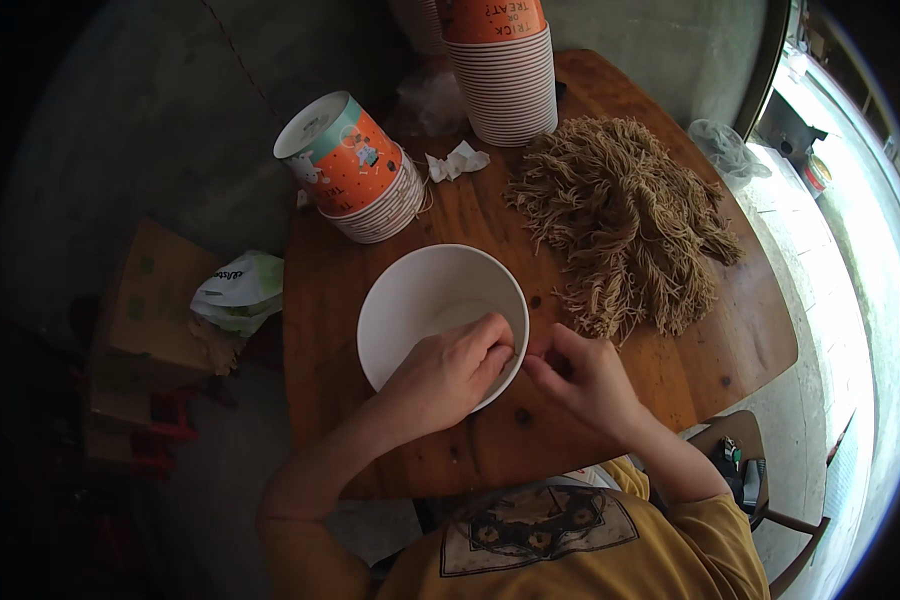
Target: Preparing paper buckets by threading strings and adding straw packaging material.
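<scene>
Near the middle of the wooden table (490, 455) stands a plain white paper bucket (395, 312), its round mouth open toward the wearer. The left hand (448, 368) reaches over the near rim into it, fingers curled by the inner wall at four o'clock; their tips are hidden, so whether they pinch anything cannot be told. Just outside that same wall, the right hand (592, 382) has thumb and forefinger drawn close together; if something thin lies between them, it is too small to make out. From the bucket, a heap of tan twine strands (625, 225) sprawls at two o'clock, a shorter stack of orange printed paper buckets (355, 175) is near at eleven, and a taller stack (505, 85) rises between twelve and one. Neither palm visibly braces the bucket's far side, so an uneven push at four o'clock could slide it toward ten or eleven, perhaps bumping the shorter stack. Hard pressure from the fingertips might crease the paper wall, and a forearm swinging toward two could drag the loose twine into a tangle.
</scene>
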{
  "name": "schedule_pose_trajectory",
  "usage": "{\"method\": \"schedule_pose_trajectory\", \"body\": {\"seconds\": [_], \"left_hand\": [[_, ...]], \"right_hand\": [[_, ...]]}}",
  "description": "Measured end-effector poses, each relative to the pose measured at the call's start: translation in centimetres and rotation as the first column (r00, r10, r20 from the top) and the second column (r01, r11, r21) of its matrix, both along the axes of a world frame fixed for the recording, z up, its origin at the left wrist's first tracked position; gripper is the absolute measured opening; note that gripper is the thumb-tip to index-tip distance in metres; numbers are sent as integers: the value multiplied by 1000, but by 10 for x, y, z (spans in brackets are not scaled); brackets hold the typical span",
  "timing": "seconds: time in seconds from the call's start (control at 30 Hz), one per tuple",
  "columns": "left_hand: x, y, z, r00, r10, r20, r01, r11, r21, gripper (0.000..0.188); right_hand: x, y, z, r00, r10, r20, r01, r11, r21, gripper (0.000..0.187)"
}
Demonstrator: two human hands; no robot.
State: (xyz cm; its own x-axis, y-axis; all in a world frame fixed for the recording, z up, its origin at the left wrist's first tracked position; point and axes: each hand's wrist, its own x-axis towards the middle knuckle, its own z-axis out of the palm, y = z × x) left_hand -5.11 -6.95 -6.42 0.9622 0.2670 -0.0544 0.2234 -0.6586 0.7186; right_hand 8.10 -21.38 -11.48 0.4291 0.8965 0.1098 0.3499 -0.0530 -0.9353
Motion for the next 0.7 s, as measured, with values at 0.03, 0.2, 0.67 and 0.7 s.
{"method": "schedule_pose_trajectory", "body": {"seconds": [0.03, 0.2, 0.67, 0.7], "left_hand": [[-1, 1, 2, 1000, 4, 3, -4, 1000, 0, 11], [-7, 12, 11, 965, 82, 249, -48, 989, -140, 3], [30, -7, -2, 990, 139, 25, -83, 719, -690, 10], [30, -7, 1, 987, 163, -4, -119, 707, -697, 9]], "right_hand": [[10, -3, 0, 1000, 4, 3, -4, 1000, 0, 14], [55, -22, 27, 930, 210, -303, -259, 957, -132, 18], [69, 38, 62, 868, 488, -93, -482, 873, 79, 15], [70, 43, 60, 869, 487, -90, -481, 873, 81, 15]]}}
